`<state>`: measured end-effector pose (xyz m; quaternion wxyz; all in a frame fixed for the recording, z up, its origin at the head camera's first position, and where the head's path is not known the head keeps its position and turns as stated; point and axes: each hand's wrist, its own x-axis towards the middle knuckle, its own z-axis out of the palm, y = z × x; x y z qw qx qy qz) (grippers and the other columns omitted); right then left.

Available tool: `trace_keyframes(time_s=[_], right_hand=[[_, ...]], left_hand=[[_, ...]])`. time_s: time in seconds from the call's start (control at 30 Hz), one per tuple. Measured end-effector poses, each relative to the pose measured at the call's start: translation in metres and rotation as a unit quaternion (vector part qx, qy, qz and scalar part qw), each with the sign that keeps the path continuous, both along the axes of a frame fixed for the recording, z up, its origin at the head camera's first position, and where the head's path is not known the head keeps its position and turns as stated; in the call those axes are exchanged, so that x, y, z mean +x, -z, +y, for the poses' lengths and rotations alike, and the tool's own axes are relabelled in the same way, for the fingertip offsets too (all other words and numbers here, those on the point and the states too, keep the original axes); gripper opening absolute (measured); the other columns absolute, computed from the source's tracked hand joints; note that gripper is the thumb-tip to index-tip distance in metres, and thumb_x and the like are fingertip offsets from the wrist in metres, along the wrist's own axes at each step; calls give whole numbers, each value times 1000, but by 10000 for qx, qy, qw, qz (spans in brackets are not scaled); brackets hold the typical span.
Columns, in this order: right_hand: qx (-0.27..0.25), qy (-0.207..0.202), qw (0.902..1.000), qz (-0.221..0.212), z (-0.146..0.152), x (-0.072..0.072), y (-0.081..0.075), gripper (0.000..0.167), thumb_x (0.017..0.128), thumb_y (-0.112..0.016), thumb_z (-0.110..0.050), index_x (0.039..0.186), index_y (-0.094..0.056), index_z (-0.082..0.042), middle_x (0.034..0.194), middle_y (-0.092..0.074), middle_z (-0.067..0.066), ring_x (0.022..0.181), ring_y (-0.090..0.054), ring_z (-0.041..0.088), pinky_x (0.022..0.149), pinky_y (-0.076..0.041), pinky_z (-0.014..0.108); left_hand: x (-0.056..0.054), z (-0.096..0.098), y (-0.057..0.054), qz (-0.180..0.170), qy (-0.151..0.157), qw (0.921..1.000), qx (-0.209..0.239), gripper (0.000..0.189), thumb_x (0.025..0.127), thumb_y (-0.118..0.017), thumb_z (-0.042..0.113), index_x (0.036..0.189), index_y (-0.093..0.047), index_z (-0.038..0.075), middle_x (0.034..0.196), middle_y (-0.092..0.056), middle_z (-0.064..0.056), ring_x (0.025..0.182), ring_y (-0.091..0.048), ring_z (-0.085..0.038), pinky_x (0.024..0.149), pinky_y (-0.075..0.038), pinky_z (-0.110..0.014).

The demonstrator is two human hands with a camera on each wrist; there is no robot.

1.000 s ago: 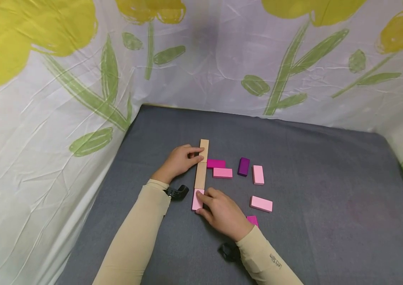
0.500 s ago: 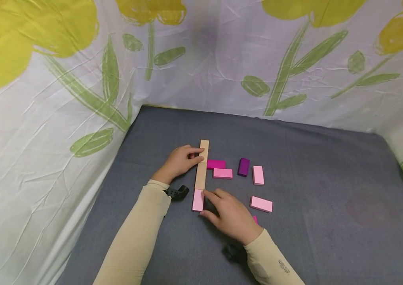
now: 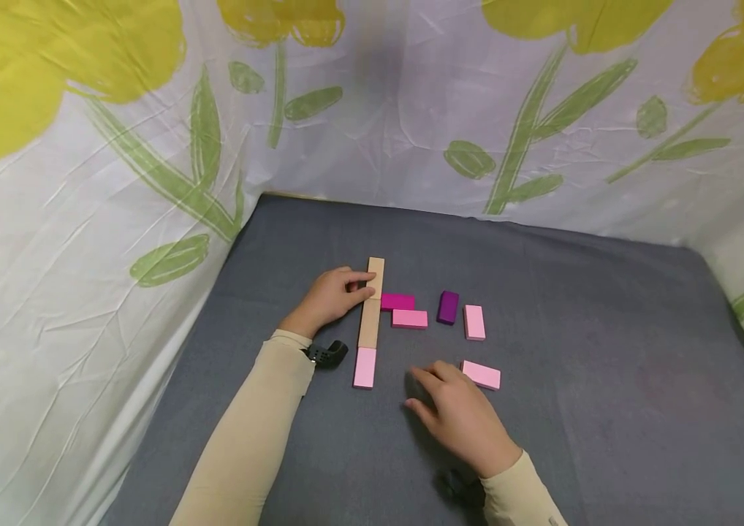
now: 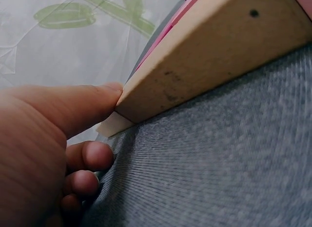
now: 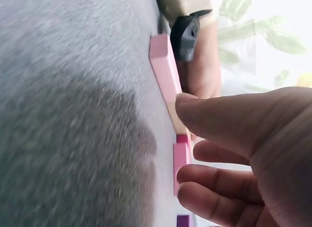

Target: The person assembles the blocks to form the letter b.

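Two wooden blocks and a pale pink block [image 3: 365,367] lie end to end in one line on the grey cloth. In the head view, the index finger and thumb of my left hand [image 3: 329,299] rest on the far wooden block [image 3: 377,266]. The left wrist view shows the thumb touching the row near the joint by the nearer wooden block [image 4: 195,56], other fingers bent below. My right hand [image 3: 464,416] hovers to the right of the pale pink block, fingers loosely bent and holding nothing. It partly covers another pink block [image 3: 481,375].
A magenta block [image 3: 397,302] lies against the row's right side, with a pink block [image 3: 410,319] just in front of it. Farther right lie a purple block [image 3: 448,307] and an upright-lying pink block [image 3: 474,322]. A flower-printed curtain [image 3: 385,168] hangs behind the table.
My right hand has let go of the pale pink block at the near end of the row and moved right and towards me. The left hand stays in place on the far wooden block.
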<state>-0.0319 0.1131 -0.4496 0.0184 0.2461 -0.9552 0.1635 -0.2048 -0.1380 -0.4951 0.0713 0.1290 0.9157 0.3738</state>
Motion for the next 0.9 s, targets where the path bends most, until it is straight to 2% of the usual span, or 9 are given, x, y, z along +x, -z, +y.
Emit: trace_keyframes(time_s=[0.13, 0.23, 0.4, 0.6, 0.73, 0.9], right_hand=[[34, 251, 9996, -91, 9, 7, 0, 44, 86, -90, -24, 123, -77, -5, 102, -67, 2, 92, -64, 18, 85, -56, 39], [40, 379, 9993, 10, 17, 13, -1, 43, 84, -91, -23, 120, -77, -5, 100, -66, 1, 91, -63, 18, 84, -55, 39], [-49, 524, 9983, 265, 28, 19, -3, 42, 80, -94, -20, 116, -78, -4, 95, -61, 2, 82, -56, 16, 75, -53, 37], [-231, 755, 9963, 340, 41, 29, -6, 45, 79, -94, -17, 118, -78, -4, 103, -65, 6, 90, -63, 21, 79, -57, 40], [-129, 956, 9950, 267, 47, 34, -8, 47, 80, -94, -19, 121, -78, -5, 102, -65, 7, 88, -61, 22, 77, -57, 41], [96, 1142, 9934, -55, 50, 40, -8, 45, 81, -92, -22, 121, -78, -7, 96, -62, 5, 80, -55, 17, 69, -52, 37]], left_hand=[[1, 1, 0, 18, -16, 10000, 59, 40, 102, -71, 33, 140, -71, 21, 85, -54, -4, 75, -48, -19, 67, -36, -32], [1, 1, 0, 10, -5, 10000, 82, 40, 102, -71, 32, 140, -71, 20, 85, -54, -4, 75, -48, -19, 67, -36, -32], [0, 0, 0, -40, 11, 9999, 92, 41, 102, -72, 33, 141, -70, 21, 86, -54, -4, 76, -48, -19, 68, -36, -32], [-1, -2, 3, -32, -1, 10000, 56, 41, 102, -72, 33, 141, -70, 21, 86, -54, -4, 76, -48, -19, 69, -36, -32], [-1, -2, 3, -3, 6, 10000, 64, 41, 102, -72, 33, 141, -70, 21, 86, -54, -3, 76, -48, -19, 68, -36, -32], [0, -1, 2, 120, 65, 9999, 84, 40, 101, -73, 32, 139, -71, 19, 85, -54, -3, 75, -48, -18, 68, -36, -32]])
